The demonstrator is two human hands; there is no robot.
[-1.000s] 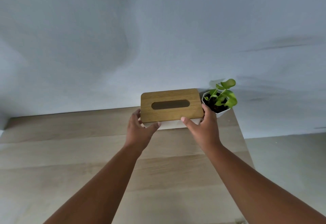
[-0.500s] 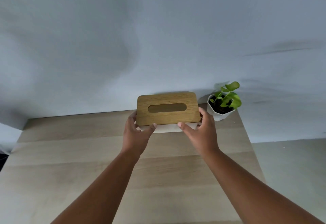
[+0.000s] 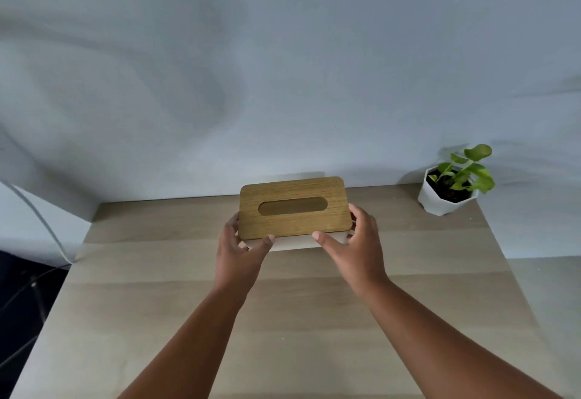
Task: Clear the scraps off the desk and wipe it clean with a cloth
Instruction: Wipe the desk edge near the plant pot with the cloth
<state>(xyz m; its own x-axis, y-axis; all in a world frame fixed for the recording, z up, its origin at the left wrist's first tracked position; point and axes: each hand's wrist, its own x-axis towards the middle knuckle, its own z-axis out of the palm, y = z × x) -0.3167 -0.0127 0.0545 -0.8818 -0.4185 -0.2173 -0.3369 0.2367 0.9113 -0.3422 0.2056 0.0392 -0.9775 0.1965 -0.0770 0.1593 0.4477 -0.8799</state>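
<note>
A tissue box [image 3: 294, 208] with a brown wooden lid and a white body sits at the back middle of the light wooden desk [image 3: 283, 304], close to the wall. My left hand [image 3: 240, 249] grips its left front corner. My right hand [image 3: 355, 241] grips its right end, thumb on the front. Both hands hold the box between them. The slot in the lid shows no tissue. No cloth and no large scraps are in view; a few tiny specks lie on the desk.
A small green plant in a white faceted pot [image 3: 446, 199] stands at the desk's back right corner. A pale wall runs behind the desk. A white cable [image 3: 47, 225] and dark floor lie past the left edge; grey floor lies past the right edge.
Both hands have carried the tissue box leftward, away from the plant pot it stood beside, toward the back middle of the desk. The view has shifted with them.
</note>
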